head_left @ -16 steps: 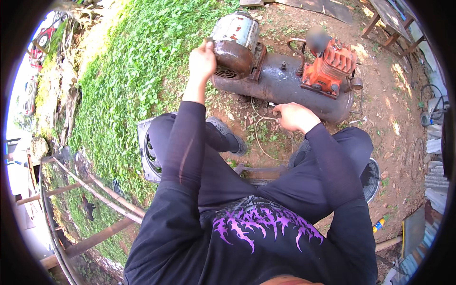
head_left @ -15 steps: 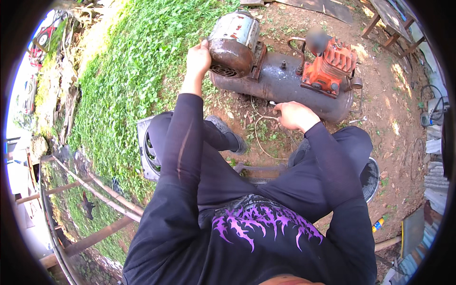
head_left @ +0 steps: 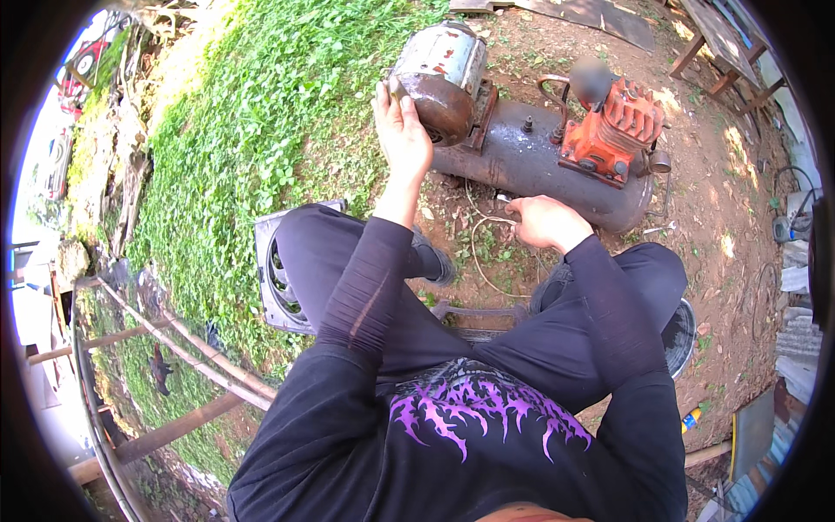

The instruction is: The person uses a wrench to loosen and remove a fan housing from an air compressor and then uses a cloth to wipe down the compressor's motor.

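Observation:
An old electric motor (head_left: 442,74), its paint worn and its end cover rusty, is mounted on a rusty horizontal air tank (head_left: 513,148). At the tank's right end stands an orange finned compressor pump (head_left: 613,130). My left hand (head_left: 404,139) lies against the motor's rusty end cover, fingers stretched out. Low in front of the tank, my right hand (head_left: 550,223) is closed around a small metal tool (head_left: 504,199). Only its shiny tip shows, so its kind is hidden. A thin pale cord (head_left: 475,248) loops on the ground beside that hand.
A black plastic frame with a round opening (head_left: 280,270) stands beside my left knee. Near my right knee is a dark bucket (head_left: 680,335). A small metal piece (head_left: 661,228) lies on the dirt by the tank. A wooden bench (head_left: 722,43) stands far right; bamboo poles (head_left: 187,344) run at left.
My left hand has turned from gripping the motor's end to lying flatter against it, farther right. The motor and tank appear shifted slightly right and down. My right hand stays low by the tank.

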The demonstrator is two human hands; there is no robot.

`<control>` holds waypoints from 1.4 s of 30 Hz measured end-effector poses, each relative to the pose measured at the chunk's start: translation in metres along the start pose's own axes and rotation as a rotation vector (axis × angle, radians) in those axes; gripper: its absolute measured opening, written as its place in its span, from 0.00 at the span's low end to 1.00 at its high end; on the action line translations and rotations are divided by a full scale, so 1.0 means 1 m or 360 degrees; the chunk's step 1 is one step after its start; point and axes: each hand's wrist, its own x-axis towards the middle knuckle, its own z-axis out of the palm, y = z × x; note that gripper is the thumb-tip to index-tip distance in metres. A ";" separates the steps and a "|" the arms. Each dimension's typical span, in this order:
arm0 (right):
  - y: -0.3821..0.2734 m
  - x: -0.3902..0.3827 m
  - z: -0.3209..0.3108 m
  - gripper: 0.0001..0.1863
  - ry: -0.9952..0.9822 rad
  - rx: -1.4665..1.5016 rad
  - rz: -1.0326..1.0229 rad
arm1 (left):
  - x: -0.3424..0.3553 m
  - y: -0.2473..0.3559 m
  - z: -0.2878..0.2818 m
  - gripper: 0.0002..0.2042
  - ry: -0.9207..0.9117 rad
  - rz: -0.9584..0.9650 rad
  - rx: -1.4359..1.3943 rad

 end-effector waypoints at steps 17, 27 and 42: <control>0.001 0.010 -0.002 0.27 -0.0025 -0.0052 0.0022 | -0.031 0.029 0.021 0.23 0.0316 -0.1384 -0.1401; -0.002 0.012 -0.004 0.28 -0.0060 -0.0023 0.0019 | -0.043 0.041 0.042 0.22 0.0524 -0.1377 -0.1207; -0.012 0.015 -0.003 0.27 -0.0145 -0.0163 0.0030 | -0.049 0.074 0.054 0.23 0.0682 -0.1458 -0.1233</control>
